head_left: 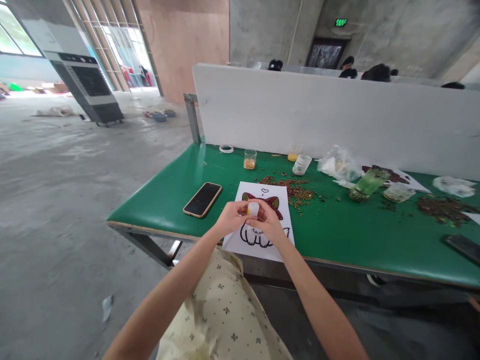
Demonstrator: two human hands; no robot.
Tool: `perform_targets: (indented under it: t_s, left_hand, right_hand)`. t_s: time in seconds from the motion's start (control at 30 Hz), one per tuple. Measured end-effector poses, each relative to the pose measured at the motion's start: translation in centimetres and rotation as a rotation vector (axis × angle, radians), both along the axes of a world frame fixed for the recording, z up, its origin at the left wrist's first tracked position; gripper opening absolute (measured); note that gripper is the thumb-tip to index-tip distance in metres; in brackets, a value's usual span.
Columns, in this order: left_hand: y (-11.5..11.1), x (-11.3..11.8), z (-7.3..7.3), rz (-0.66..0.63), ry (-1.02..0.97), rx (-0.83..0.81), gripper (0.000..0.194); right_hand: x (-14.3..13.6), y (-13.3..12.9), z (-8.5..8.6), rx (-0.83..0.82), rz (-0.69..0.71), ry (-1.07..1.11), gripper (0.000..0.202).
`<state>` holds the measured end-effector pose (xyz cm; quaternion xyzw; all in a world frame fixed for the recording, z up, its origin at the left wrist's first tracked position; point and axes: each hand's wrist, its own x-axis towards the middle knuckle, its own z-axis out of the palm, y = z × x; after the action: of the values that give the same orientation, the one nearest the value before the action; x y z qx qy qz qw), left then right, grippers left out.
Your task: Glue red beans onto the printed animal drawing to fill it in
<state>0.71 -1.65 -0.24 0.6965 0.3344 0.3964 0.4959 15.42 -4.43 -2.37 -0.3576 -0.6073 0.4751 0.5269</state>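
Both of my hands meet above a white sheet of paper point(234, 240) that lies at the front edge of the green table. My left hand point(233, 218) and my right hand point(267, 221) are closed around a small white bottle point(253, 208) with a yellow mark. The sheet carries a black outline drawing of a cat-like animal point(256, 236); its head is partly covered in dark red and green pieces, and a small heart is drawn above. My fingers hide part of the drawing. Scattered beans point(296, 192) lie just behind and right of the paper.
A phone point(203, 199) lies left of the paper. Behind are a cup of yellow grains point(250, 159), a tape roll point(226, 149) and a clear cup point(301, 164). Rightward are a plastic bag point(339, 163), a green cup point(369, 184) and dark seeds point(446, 210). A white partition point(322, 112) stands behind.
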Motion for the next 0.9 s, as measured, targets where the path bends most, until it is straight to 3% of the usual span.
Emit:
perform_targets:
  t_s: [0.5,0.9]
  left_hand:
    - [0.3,-0.2,-0.2,0.018,-0.033,-0.027,0.026]
    - [0.4,-0.2,-0.3,-0.012,-0.046,-0.038,0.027]
  right_hand:
    - [0.1,1.7,-2.1,0.132,0.007,-0.056,0.064]
    - [0.3,1.6,-1.9,0.190,0.069,-0.087,0.063]
